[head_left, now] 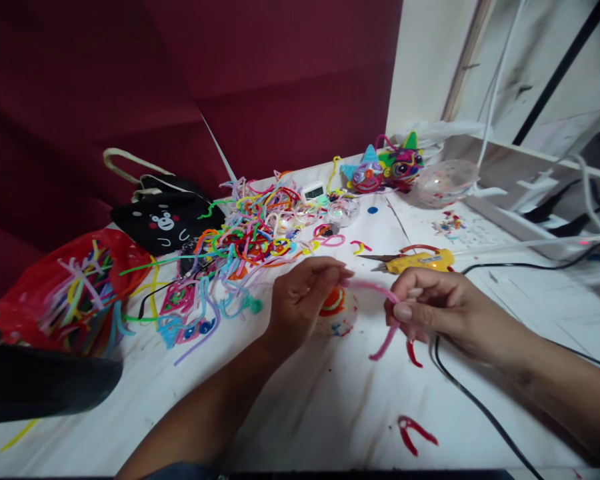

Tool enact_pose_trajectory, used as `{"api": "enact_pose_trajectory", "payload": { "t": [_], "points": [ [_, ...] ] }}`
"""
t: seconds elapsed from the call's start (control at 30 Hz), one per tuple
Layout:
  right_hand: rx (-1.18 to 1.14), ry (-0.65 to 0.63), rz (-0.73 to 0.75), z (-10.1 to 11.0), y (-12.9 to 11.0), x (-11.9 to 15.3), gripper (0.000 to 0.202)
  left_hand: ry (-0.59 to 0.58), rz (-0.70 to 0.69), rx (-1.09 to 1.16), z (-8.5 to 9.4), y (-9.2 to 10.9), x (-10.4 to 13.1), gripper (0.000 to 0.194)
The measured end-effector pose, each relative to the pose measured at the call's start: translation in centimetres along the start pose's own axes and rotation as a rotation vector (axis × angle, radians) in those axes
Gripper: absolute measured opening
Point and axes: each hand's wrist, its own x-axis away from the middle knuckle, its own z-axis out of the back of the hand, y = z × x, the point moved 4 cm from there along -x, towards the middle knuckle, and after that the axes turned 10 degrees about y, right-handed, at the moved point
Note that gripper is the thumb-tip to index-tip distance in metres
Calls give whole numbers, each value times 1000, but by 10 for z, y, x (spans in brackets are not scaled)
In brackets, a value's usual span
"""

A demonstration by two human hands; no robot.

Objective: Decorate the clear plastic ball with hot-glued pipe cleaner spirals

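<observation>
A pink pipe cleaner (pixel 383 343) is stretched between my two hands, its free end hanging down below the right fingers. My left hand (pixel 307 297) pinches one end of it. My right hand (pixel 433 307) is closed on the strand farther along. Partly hidden behind my left hand, a clear round piece with an orange coil (pixel 337 317) rests on the white table (pixel 300 413). Just beyond my right hand lie a yellow glue gun (pixel 420 261) and the dark pointed blades of scissors (pixel 377 257). A bent red piece (pixel 415 437) lies nearer the table's front edge.
Many coloured pipe cleaners (pixel 250 233) are heaped at the back centre, beside a black bag (pixel 165 217). More fill a red plastic bag (pixel 35 287) at left. Two decorated cat-like heads (pixel 403 167) and a clear bowl (pixel 447 181) stand behind. A black cable (pixel 473 397) curves at right.
</observation>
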Motion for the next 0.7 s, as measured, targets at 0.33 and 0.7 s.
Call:
{"api": "enact_pose_trajectory", "payload": {
  "t": [0.33,0.7],
  "points": [
    [354,-331,-91,-11,13,5,23,-249,-5,-684,28,-16,-6,46],
    [618,-334,81,-16,34,3,17,-198,25,-676,32,-39,19,70]
  ]
}}
